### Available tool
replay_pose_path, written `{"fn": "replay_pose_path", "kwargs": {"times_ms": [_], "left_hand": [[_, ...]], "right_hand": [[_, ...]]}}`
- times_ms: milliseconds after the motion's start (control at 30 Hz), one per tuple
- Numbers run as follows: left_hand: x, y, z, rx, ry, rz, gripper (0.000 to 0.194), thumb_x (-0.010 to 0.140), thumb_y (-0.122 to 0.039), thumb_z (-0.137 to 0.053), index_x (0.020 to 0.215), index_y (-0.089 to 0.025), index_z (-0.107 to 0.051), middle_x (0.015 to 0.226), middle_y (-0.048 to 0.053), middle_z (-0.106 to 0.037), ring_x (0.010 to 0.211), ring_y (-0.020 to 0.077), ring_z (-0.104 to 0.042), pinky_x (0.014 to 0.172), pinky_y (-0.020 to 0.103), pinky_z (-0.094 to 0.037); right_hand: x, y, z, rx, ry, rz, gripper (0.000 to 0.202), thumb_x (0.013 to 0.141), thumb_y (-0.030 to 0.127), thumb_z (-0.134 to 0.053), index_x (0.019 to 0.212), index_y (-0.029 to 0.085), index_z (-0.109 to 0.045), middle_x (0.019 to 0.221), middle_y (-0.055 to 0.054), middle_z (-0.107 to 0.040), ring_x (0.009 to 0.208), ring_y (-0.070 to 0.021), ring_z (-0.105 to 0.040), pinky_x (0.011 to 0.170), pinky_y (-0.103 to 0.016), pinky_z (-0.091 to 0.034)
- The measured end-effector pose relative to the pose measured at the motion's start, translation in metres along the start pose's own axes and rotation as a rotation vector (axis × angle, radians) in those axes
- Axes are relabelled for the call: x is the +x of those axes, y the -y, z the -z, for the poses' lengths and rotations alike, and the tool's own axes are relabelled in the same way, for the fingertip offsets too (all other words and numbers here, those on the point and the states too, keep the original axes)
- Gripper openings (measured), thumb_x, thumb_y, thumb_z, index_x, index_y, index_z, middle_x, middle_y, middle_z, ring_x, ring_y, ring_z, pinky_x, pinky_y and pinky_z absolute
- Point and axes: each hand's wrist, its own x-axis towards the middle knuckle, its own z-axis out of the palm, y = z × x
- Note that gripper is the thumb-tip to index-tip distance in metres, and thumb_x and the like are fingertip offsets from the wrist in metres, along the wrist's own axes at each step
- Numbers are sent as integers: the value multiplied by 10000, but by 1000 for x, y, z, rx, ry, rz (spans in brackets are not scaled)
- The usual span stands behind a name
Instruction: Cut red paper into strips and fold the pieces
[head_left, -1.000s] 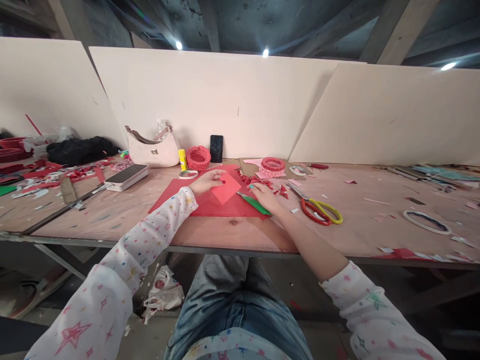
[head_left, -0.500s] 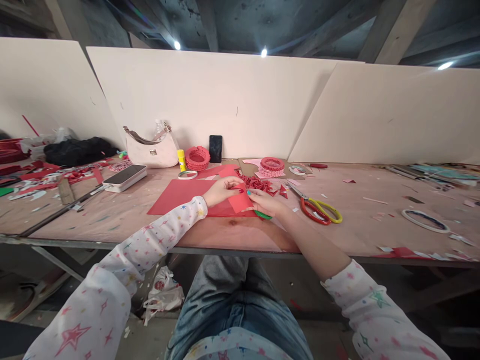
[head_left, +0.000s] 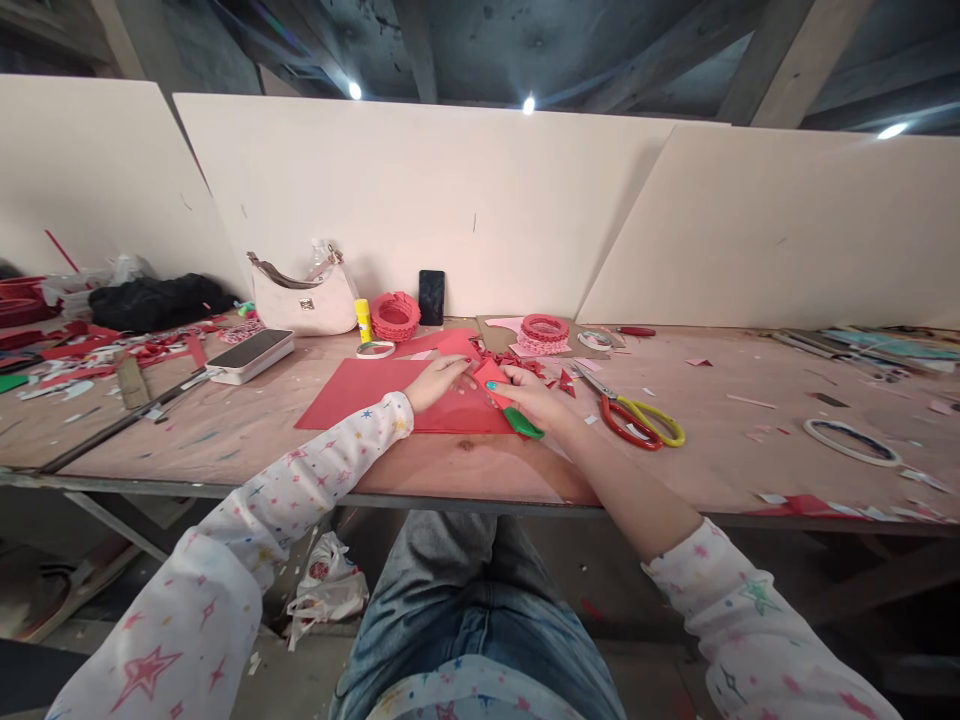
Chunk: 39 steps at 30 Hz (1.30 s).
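My right hand (head_left: 529,396) pinches a small red folded paper (head_left: 493,375), its thumb lying across the piece. My left hand (head_left: 439,382) is just left of that paper, fingers stretched out and holding nothing I can see. Beneath both hands lies a large red sheet of paper (head_left: 360,392). A green object (head_left: 523,423), its kind not clear, shows below my right hand at the sheet's right corner. Behind the hands is a heap of small folded red paper pieces (head_left: 525,364). Scissors (head_left: 637,418) with red and yellow handles lie to the right.
Rings of folded red and pink paper (head_left: 394,317) stand at the back beside a yellow glue stick (head_left: 363,320). A black phone (head_left: 431,298) leans on the white board. Farther left are a handbag (head_left: 304,298) and a white box-like device (head_left: 250,357). A tape roll (head_left: 851,442) lies right.
My left hand has let go of the red paper and straightened its fingers. The paper is now smaller or turned in my right hand, and more of the green object shows.
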Motion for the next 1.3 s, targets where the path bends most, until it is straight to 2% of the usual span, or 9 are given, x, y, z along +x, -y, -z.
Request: {"fn": "replay_pose_path", "kwargs": {"times_ms": [167,333,433,667,1100,1300], "left_hand": [[-4,-5,-2,124,82,-112,368,812,-451,-454,788,-105,-577,756,69,-627,667,131,-577,601,236,-448],[-8,-10,-4,300,132,-250,327,770,-426,-540,702,-110,-586,660,29,-601,604,100,-537,596,213,-436],[-8,-11,-5,293,122,-213,316,766,-411,-551,715,-104,-609,642,29,-605,584,96,-538,564,203,-441],[-9,-12,-10,233,-1,-129,288,758,-380,-564,743,-104,-648,678,42,-637,562,84,-537,515,176,-439],[-12,-15,-11,260,2,-144,313,767,-402,-543,752,-112,-661,698,44,-647,553,85,-533,507,179,-439],[-12,-15,-10,264,26,-163,308,761,-396,-553,697,-106,-636,669,47,-633,559,90,-538,511,183,-433]], "right_hand": [[0,-2,2,22,-17,12,339,657,308,-671,966,184,-611,1000,-57,-646,856,-187,-594,727,-305,-455],[0,-2,1,25,-17,27,352,641,318,-686,959,183,-619,998,-57,-647,845,-184,-596,723,-297,-459],[1,-3,1,24,-36,33,357,629,323,-693,949,181,-621,973,-53,-652,823,-180,-596,710,-295,-456],[2,-6,3,0,-95,84,407,587,351,-711,939,170,-615,856,-43,-659,848,-195,-577,733,-314,-438],[1,-3,2,-65,-127,83,339,599,348,-692,871,166,-604,835,-37,-639,806,-187,-554,703,-306,-421],[-2,5,0,-149,-116,115,257,645,361,-650,800,167,-581,784,-7,-585,735,-147,-510,660,-270,-397]]}}
